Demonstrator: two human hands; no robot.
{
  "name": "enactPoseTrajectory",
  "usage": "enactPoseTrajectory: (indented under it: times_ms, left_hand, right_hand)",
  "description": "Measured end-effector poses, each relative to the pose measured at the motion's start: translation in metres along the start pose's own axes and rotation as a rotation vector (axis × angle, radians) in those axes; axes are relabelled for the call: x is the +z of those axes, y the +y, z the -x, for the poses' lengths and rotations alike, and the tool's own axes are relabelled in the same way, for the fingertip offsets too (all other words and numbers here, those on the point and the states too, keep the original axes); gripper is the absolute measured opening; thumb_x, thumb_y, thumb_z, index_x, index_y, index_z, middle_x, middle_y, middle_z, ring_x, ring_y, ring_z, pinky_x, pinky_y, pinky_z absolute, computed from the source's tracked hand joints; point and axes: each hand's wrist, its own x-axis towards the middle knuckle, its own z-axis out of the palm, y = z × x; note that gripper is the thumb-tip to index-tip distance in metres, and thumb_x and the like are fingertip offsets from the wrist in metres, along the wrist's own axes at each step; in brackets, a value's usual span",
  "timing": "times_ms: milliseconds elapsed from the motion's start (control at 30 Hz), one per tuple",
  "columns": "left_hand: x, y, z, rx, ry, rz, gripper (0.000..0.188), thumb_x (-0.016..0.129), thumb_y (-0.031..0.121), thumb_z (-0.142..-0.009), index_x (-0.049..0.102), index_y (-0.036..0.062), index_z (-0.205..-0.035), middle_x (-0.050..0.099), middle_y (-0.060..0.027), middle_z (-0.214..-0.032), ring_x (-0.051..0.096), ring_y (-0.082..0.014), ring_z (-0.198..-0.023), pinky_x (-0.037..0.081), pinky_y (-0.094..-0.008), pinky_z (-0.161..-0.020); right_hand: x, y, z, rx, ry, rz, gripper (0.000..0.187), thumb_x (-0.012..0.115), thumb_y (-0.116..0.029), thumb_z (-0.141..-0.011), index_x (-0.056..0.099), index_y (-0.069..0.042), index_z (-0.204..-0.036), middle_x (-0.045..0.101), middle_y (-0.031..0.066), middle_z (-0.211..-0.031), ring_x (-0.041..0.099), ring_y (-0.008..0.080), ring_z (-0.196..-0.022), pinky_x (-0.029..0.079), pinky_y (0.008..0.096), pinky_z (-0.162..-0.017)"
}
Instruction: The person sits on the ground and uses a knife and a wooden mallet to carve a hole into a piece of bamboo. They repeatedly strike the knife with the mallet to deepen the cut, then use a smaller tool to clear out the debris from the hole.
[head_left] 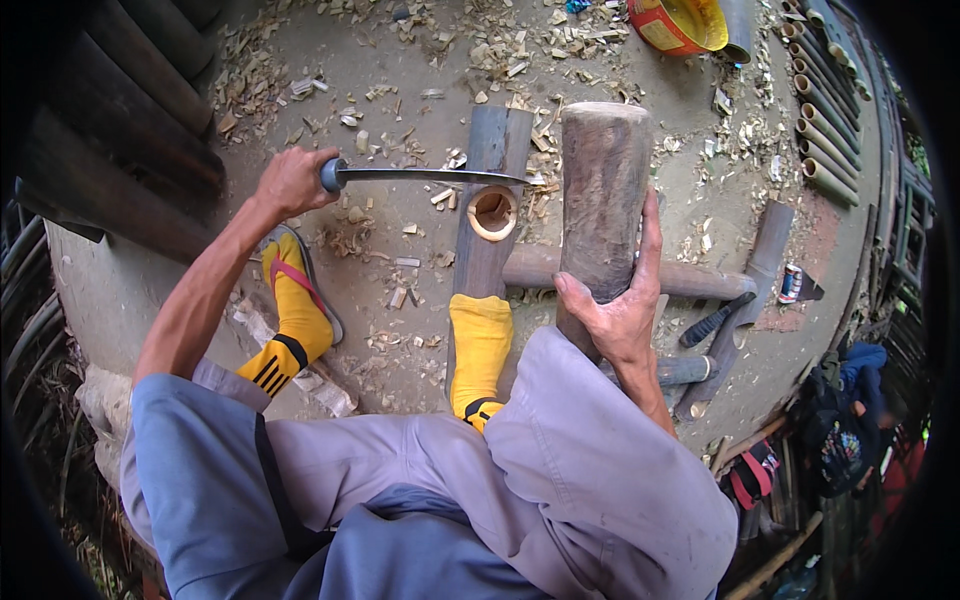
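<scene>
My left hand [297, 184] is closed round the blue-grey handle of a long-bladed knife [430, 175]. Its blade points right, across a dark bamboo pole [487, 255], just above a round hole with a pale cut rim [492, 213]. My yellow-socked foot [480, 350] rests on the near part of that pole. My right hand [618, 315] grips a thick wooden mallet [605, 195] low on its body, thumb on the left and a finger stretched up the right side. The mallet stands to the right of the hole, apart from the blade. My knee partly hides its lower end.
A bamboo crosspiece [690, 280] runs right to another holed pole [765, 245]. A dark-handled tool [715, 320] and a small can [791, 284] lie there. Wood chips [500, 45] litter the floor. Cut bamboo tubes [825, 135] line the right; large dark bamboo [150, 70] lies left.
</scene>
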Motion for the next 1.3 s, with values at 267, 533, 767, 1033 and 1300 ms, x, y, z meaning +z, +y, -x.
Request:
enactPoseTrajectory:
  times_ms: [267, 533, 767, 1033, 1300]
  left_hand:
    - [-0.009, 0.006, -0.002, -0.008, -0.031, -0.010, 0.031, 0.069, 0.022, -0.065, 0.063, 0.0092, -0.092, 0.064, -0.0175, -0.071, 0.063, -0.0369, -0.070, 0.050, -0.0461, -0.064]
    - [0.002, 0.005, -0.004, 0.001, -0.015, -0.025, 0.029, 0.069, 0.022, -0.066, 0.064, 0.0108, -0.093, 0.065, -0.0170, -0.071, 0.064, -0.0360, -0.068, 0.052, -0.0458, -0.063]
    - [0.004, 0.011, -0.002, -0.091, -0.028, -0.082, 0.030, 0.067, 0.018, -0.067, 0.065, 0.0110, -0.096, 0.066, -0.0170, -0.076, 0.065, -0.0361, -0.072, 0.052, -0.0461, -0.066]
    - [0.004, 0.008, -0.004, -0.106, -0.103, -0.095, 0.033, 0.066, 0.017, -0.067, 0.066, 0.0112, -0.100, 0.067, -0.0179, -0.078, 0.066, -0.0368, -0.075, 0.054, -0.0453, -0.069]
    - [0.006, 0.003, -0.006, -0.089, -0.094, -0.063, 0.034, 0.067, 0.018, -0.066, 0.066, 0.0075, -0.099, 0.066, -0.0195, -0.075, 0.065, -0.0381, -0.073, 0.053, -0.0440, -0.070]
  right_hand:
    - [0.005, 0.005, -0.003, -0.009, -0.012, 0.013, 0.105, 0.079, -0.018, -0.068, 0.013, 0.000, -0.148, 0.036, 0.0227, -0.143, 0.045, 0.0297, -0.126, 0.035, 0.0379, -0.106]
    - [0.005, 0.007, 0.004, 0.144, -0.046, -0.030, 0.104, 0.078, -0.016, -0.068, 0.014, 0.000, -0.148, 0.034, 0.0208, -0.144, 0.040, 0.0281, -0.129, 0.032, 0.0381, -0.108]
    - [0.024, 0.032, -0.005, -0.109, -0.116, 0.262, 0.100, 0.076, -0.019, -0.070, 0.016, -0.011, -0.150, 0.055, 0.0277, -0.124, 0.061, 0.0352, -0.106, 0.051, 0.0393, -0.090]
    - [0.010, -0.008, -0.042, -0.024, -0.160, -0.029, 0.097, 0.073, -0.020, -0.072, 0.016, -0.017, -0.150, 0.049, 0.0252, -0.134, 0.057, 0.0341, -0.115, 0.045, 0.0404, -0.100]
    - [-0.001, -0.007, -0.074, 0.062, -0.454, 0.212, 0.098, 0.073, -0.026, -0.069, 0.018, -0.016, -0.150, 0.061, 0.0293, -0.113, 0.062, 0.0392, -0.104, 0.050, 0.0409, -0.093]
